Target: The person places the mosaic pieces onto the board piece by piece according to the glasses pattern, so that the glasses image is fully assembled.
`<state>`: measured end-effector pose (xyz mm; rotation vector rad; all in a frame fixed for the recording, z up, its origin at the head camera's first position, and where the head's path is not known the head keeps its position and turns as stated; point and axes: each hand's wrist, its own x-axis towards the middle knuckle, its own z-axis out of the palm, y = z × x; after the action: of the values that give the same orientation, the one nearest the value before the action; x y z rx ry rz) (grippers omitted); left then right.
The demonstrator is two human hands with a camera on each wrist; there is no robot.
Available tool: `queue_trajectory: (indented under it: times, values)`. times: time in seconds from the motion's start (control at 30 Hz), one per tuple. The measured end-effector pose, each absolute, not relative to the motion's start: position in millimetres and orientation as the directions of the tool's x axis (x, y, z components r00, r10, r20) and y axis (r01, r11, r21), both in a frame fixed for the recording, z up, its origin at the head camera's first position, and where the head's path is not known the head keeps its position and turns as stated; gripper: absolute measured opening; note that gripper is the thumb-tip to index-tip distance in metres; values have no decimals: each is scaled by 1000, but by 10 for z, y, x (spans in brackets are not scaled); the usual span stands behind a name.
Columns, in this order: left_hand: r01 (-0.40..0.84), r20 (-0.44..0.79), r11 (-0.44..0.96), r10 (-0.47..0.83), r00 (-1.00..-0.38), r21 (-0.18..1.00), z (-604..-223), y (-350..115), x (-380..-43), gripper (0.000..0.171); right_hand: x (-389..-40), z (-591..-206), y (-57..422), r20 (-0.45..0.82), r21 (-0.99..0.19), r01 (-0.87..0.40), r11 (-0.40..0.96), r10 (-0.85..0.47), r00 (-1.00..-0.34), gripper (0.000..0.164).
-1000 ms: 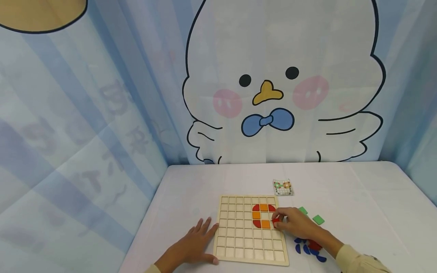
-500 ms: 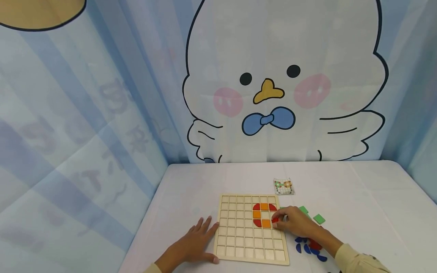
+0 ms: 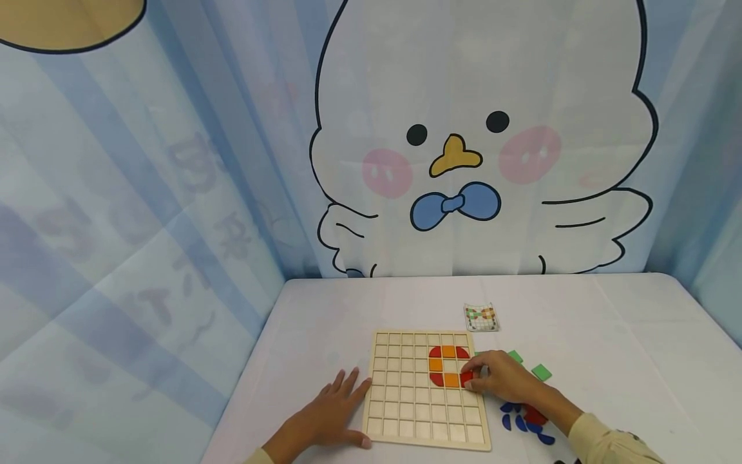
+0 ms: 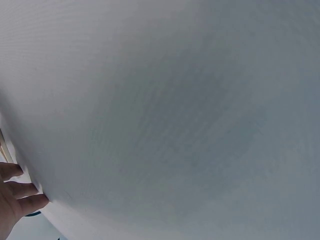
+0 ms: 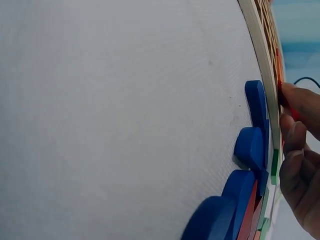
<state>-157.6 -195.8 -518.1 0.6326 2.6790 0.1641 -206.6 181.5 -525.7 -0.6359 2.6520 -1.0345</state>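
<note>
A wooden grid board (image 3: 414,411) lies on the table, with red rounded-corner tiles and orange square tiles (image 3: 435,365) set in a ring in its upper right cells. At the lower right of that ring, my right hand (image 3: 503,377) pinches a red tile (image 3: 466,379) at its cell; the fingers partly hide it. In the right wrist view this red tile (image 5: 295,114) shows between thumb and fingers. My left hand (image 3: 330,415) rests with spread fingers on the table, against the board's left edge. Its fingers (image 4: 31,202) also appear in the left wrist view.
Right of the board lie several blue curved pieces (image 3: 520,423), a red pile (image 3: 534,416) partly behind the right forearm, and green square tiles (image 3: 542,372). A small pattern card (image 3: 481,318) sits behind the board. A printed curtain (image 3: 452,245) rises beyond the table.
The red tile in my right hand has settled slightly lower toward its cell, and more of it shows. My left hand has stayed in place.
</note>
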Motion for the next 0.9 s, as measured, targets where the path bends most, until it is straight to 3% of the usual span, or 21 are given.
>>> queue_trajectory:
  times: [0.9]
  values:
    - [410, -345, 893, 450, -824, 185, -5178, -1956, -1576, 107, -2064, -5212, 1766, -62, -609, -323, 724, -449, -891, 26]
